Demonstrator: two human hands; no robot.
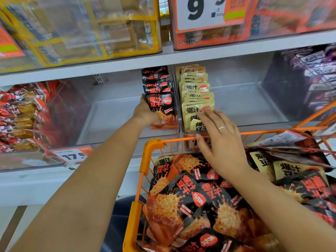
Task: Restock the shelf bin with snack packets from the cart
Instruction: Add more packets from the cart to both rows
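Note:
My left hand (145, 111) grips a black and red snack packet (162, 110) at the front of a row of like packets (156, 80) standing along the right wall of a clear shelf bin (112, 122). My right hand (221, 140), with a ring on one finger, stretches with straight fingers. Its fingertips touch the front of a row of beige packets (197, 93) in the neighbouring clear bin (251, 110). Below, the orange wire cart (145, 164) holds a heap of black and red packets (192, 200) and a few beige ones (291, 168).
A bin of red and orange snacks (20, 115) stands at the left, above a price tag (72, 155). Purple packets (312, 75) fill a bin at the right. The shelf above carries a yellow-framed clear box (81, 30) and an orange box with a large price sign (205, 11).

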